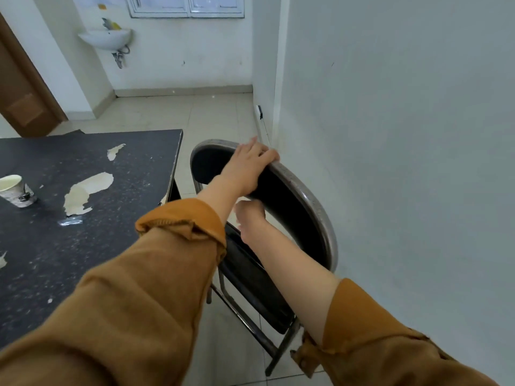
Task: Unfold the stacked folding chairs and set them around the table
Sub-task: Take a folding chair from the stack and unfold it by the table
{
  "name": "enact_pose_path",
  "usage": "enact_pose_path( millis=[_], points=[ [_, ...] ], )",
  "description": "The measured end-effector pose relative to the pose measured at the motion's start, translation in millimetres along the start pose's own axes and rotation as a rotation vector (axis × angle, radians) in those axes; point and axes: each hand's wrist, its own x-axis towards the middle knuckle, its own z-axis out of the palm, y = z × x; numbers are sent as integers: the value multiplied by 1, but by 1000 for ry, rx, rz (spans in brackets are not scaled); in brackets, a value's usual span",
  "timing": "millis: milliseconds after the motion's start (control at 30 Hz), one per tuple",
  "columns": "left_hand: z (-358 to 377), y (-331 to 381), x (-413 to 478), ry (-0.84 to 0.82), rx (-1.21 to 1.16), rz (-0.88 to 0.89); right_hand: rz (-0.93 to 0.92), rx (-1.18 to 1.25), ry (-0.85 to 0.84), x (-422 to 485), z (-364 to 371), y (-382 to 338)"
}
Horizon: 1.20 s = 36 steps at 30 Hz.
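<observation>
Folding chair: black padded backrest and seat, dull grey metal tube frame with dark speckling along the top curve.
Table: charcoal-black top, flecked with fine pale specks; several cream patches where the surface layer has peeled.
Paper cup: white, with a dark printed mark on its side; cream interior.
Sleeves: mustard-ochre fabric, plain.
Floor: pale beige tiles with thin grey joints.
Walls: pale grey-green.
Washbasin: white.
Door: mid brown.
</observation>
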Motion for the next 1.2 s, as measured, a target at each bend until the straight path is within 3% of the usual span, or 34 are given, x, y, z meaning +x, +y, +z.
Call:
enact_pose_path(
  millis=[133,233,367,433,567,700,800,900,1033,1200],
  points=[
    [-8,-10,1,-106,27,-54,-377,-419,111,-26,-33,-6],
    [-9,-15,0,-170,-3,-96,-691,-785,341,-47,-54,-11],
    [-3,-16,-6,-165,13,-183,-931,-940,615,-46,-73,-29],
    [2,-13,-14,-111,-29,-243,-910,-993,541,-38,-82,-35],
    [16,4,-29,119,-291,-443,-739,-940,169,-19,-76,-24],
    [25,14,-39,366,-584,-596,-708,-824,57,-10,-68,-27],
    [35,13,-48,538,-751,-830,-694,-814,2,-6,-63,-38],
    [60,9,-62,434,-671,-982,-752,-870,31,1,-52,-43],
    [97,-1,-72,211,-531,-977,-865,-967,65,8,-50,-43],
    [137,-11,-68,78,-632,-1094,-894,-1007,173,17,-50,-43]
  ],
)
